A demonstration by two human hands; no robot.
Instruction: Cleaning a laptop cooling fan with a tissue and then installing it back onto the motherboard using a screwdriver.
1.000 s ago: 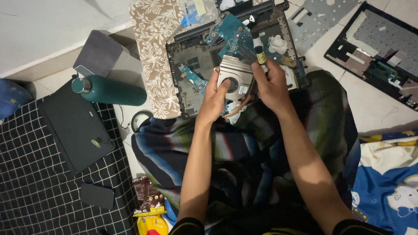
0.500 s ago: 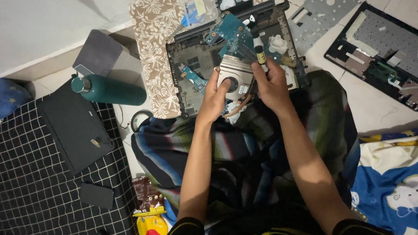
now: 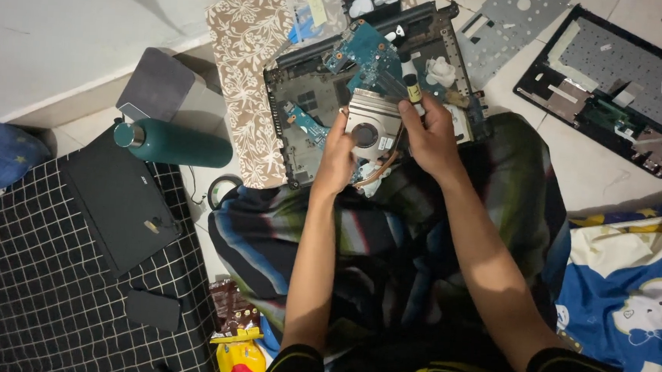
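I hold a laptop cooling fan (image 3: 371, 121), a silver housing with a round dark hub and a copper heat pipe trailing below it, between both hands over my lap. My left hand (image 3: 337, 159) grips its left edge. My right hand (image 3: 428, 134) grips its right side and also holds a small screwdriver (image 3: 410, 87) with a yellow and black handle. Just beyond the fan lies an opened laptop base (image 3: 315, 101) with a blue circuit board (image 3: 364, 48) inside.
A striped blanket (image 3: 389, 235) covers my lap. A green bottle (image 3: 171, 142) lies at left beside a black closed laptop (image 3: 119, 200) on a checked cloth. A keyboard panel (image 3: 620, 89) and a grey metal plate (image 3: 509, 24) lie at upper right. Snack packets (image 3: 237, 341) sit below.
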